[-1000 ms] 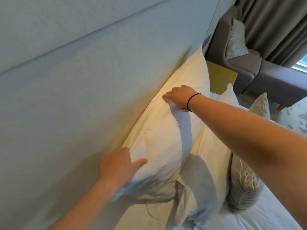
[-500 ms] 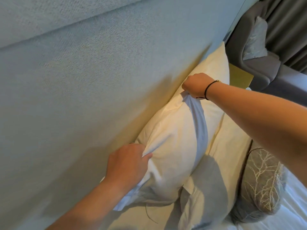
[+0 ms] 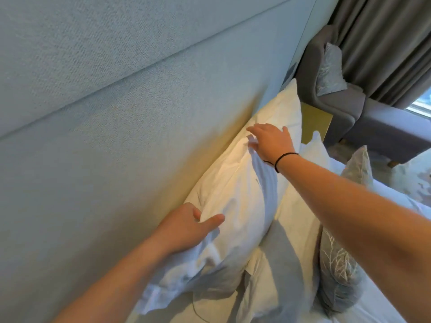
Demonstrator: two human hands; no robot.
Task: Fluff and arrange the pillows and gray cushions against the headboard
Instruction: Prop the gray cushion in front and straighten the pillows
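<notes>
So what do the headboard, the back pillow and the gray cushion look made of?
Headboard: woven upholstery fabric, matte, visible coarse weave and a panel seam. Back pillow: smooth white cloth, probably cotton, soft and creased. Gray cushion: gray fabric with a pale branch pattern, possibly embroidered.

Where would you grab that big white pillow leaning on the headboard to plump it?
Probably by its two short ends, from the bed side: the white pillow stands on its long edge against the headboard, so the back is blocked and both ends stay free.

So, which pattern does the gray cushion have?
Pale branching lines on the gray cushion, shown in the head view.
</notes>
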